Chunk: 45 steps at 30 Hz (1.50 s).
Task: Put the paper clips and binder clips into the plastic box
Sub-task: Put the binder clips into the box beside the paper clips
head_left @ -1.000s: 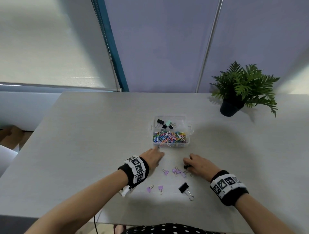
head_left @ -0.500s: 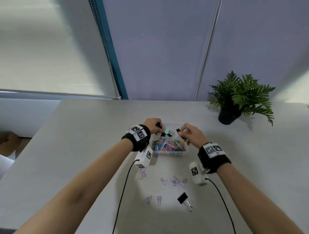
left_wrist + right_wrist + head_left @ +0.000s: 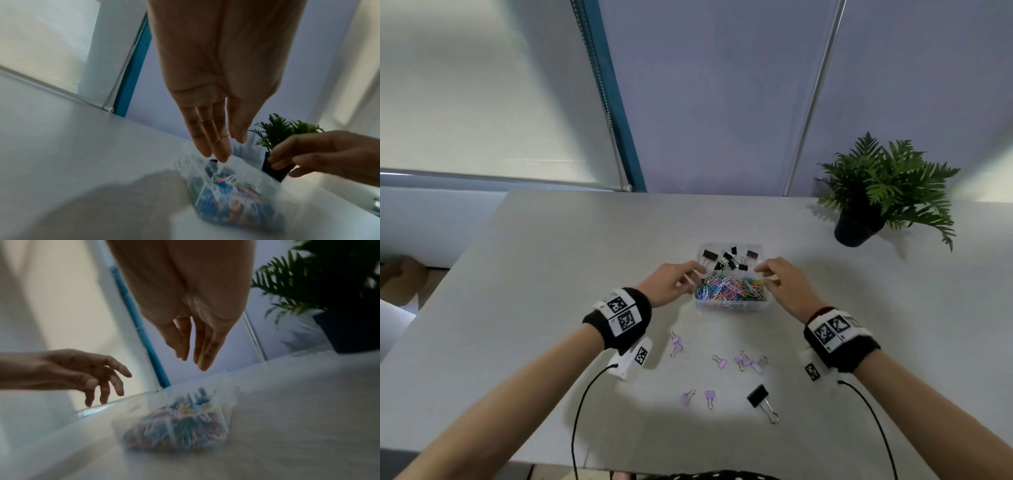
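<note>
Both hands are held over the plastic box (image 3: 732,305) at frame centre — left hand (image 3: 671,282) and right hand (image 3: 782,282) empty, fingers loosely spread. Purple binder clips (image 3: 748,361) are seen below, on the table (image 3: 551,274).

Pale grey worktop (image 3: 551,274). Lavender wall (image 3: 722,102) behind; white roller blind (image 3: 482,85) left, teal frame (image 3: 613,102). Potted fern (image 3: 887,192) at far right.

One plastic box (image 3: 732,306), seven purple binder clips (image 3: 676,345) and one loose black binder clip (image 3: 757,396) on the table (image 3: 551,274), one potted plant (image 3: 887,192)
</note>
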Tool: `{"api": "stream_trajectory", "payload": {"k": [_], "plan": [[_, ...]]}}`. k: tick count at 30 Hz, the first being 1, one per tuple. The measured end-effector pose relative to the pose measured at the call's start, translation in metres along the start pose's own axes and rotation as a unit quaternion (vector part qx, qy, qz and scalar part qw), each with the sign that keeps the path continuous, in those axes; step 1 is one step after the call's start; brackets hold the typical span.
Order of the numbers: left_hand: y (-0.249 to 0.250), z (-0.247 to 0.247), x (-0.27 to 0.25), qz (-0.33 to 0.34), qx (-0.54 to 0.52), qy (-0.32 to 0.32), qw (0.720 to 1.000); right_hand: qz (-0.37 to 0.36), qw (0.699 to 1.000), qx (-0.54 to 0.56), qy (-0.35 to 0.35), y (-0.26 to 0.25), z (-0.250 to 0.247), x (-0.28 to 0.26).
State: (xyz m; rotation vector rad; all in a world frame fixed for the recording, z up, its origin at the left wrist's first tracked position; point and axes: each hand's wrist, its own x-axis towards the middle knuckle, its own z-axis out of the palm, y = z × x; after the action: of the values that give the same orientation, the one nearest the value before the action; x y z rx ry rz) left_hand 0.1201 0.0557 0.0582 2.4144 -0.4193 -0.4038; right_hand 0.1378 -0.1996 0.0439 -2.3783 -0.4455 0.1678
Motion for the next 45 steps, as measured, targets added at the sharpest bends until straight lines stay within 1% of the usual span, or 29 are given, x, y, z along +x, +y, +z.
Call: {"api": "stream_trajectory", "payload": {"k": [1, 3, 6, 7, 9, 10, 11, 12, 13, 14, 15, 16, 17, 18, 19, 20, 22, 25, 27, 28, 30, 32, 33, 35, 41, 45], "plan": [[-0.005, 0.005, -0.014, -0.002, 0.009, -0.001, 1.0, -0.025, 0.999, -0.013, -0.015, 0.0, 0.002, -0.018], [-0.02, 0.017, -0.04, -0.007, 0.046, -0.008, 0.999, -0.051, 0.992, -0.063, -0.093, 0.0, 0.008, -0.058], [-0.034, 0.037, -0.067, -0.036, 0.133, -0.04, 0.99, -0.062, 0.966, -0.146, -0.204, 0.001, 0.025, -0.107], [-0.033, 0.042, -0.072, -0.04, 0.162, -0.044, 0.985, -0.061, 0.957, -0.163, -0.23, 0.002, 0.032, -0.119], [-0.028, 0.053, -0.075, -0.041, 0.201, -0.045, 0.978, -0.081, 0.935, -0.213, -0.273, 0.002, 0.046, -0.134], [-0.025, 0.057, -0.075, -0.04, 0.213, -0.043, 0.975, -0.102, 0.924, -0.239, -0.28, 0.002, 0.053, -0.136], [-0.024, 0.062, -0.073, -0.04, 0.224, -0.038, 0.973, -0.096, 0.918, -0.26, -0.284, 0.003, 0.057, -0.138], [-0.022, 0.065, -0.07, -0.04, 0.23, -0.029, 0.972, -0.117, 0.917, -0.288, -0.249, 0.004, 0.06, -0.137], [-0.022, 0.067, -0.068, -0.044, 0.233, -0.023, 0.971, -0.099, 0.919, -0.267, -0.271, 0.003, 0.061, -0.134], [-0.023, 0.069, -0.066, -0.048, 0.235, -0.021, 0.971, -0.102, 0.927, -0.253, -0.259, 0.005, 0.063, -0.131], [-0.023, 0.07, -0.064, -0.05, 0.24, -0.022, 0.969, -0.085, 0.935, -0.228, -0.26, 0.008, 0.061, -0.13], [-0.024, 0.071, -0.063, -0.05, 0.245, -0.024, 0.968, -0.075, 0.945, -0.202, -0.246, 0.012, 0.06, -0.129], [-0.025, 0.073, -0.062, -0.05, 0.246, -0.023, 0.968, -0.045, 0.962, -0.15, -0.225, 0.014, 0.056, -0.127], [-0.027, 0.074, -0.062, -0.05, 0.243, -0.019, 0.968, -0.009, 0.979, -0.081, -0.189, 0.015, 0.051, -0.124], [-0.028, 0.075, -0.064, -0.053, 0.233, -0.013, 0.971, 0.033, 0.984, -0.031, -0.172, 0.018, 0.044, -0.122], [-0.03, 0.076, -0.065, -0.057, 0.216, -0.003, 0.975, 0.061, 0.985, 0.009, -0.159, 0.022, 0.042, -0.119], [-0.035, 0.077, -0.069, -0.064, 0.174, 0.026, 0.982, 0.099, 0.982, 0.045, -0.156, 0.022, 0.038, -0.113], [-0.04, 0.074, -0.076, -0.082, 0.083, 0.049, 0.992, 0.135, 0.976, 0.086, -0.146, 0.019, 0.039, -0.102], [-0.038, 0.072, -0.079, -0.089, 0.039, 0.056, 0.994, 0.179, 0.968, 0.142, -0.102, 0.019, 0.041, -0.095], [-0.035, 0.072, -0.08, -0.084, 0.023, 0.054, 0.995, 0.188, 0.966, 0.156, -0.082, 0.02, 0.042, -0.093], [-0.03, 0.073, -0.081, -0.072, 0.016, 0.034, 0.997, 0.166, 0.976, 0.118, -0.074, 0.019, 0.044, -0.09], [-0.027, 0.077, -0.08, -0.067, 0.044, 0.015, 0.997, 0.108, 0.985, 0.02, -0.131, 0.017, 0.047, -0.089], [-0.026, 0.08, -0.078, -0.066, 0.066, 0.015, 0.996, 0.088, 0.981, -0.036, -0.17, 0.018, 0.049, -0.089], [-0.025, 0.082, -0.072, -0.068, 0.105, 0.021, 0.992, 0.071, 0.971, -0.103, -0.206, 0.019, 0.05, -0.088], [-0.026, 0.081, -0.06, -0.084, 0.135, -0.018, 0.987, 0.066, 0.959, -0.16, -0.223, 0.024, 0.054, -0.088], [-0.031, 0.081, -0.06, -0.076, 0.121, -0.026, 0.989, 0.065, 0.967, -0.155, -0.193, 0.028, 0.055, -0.092]]}}
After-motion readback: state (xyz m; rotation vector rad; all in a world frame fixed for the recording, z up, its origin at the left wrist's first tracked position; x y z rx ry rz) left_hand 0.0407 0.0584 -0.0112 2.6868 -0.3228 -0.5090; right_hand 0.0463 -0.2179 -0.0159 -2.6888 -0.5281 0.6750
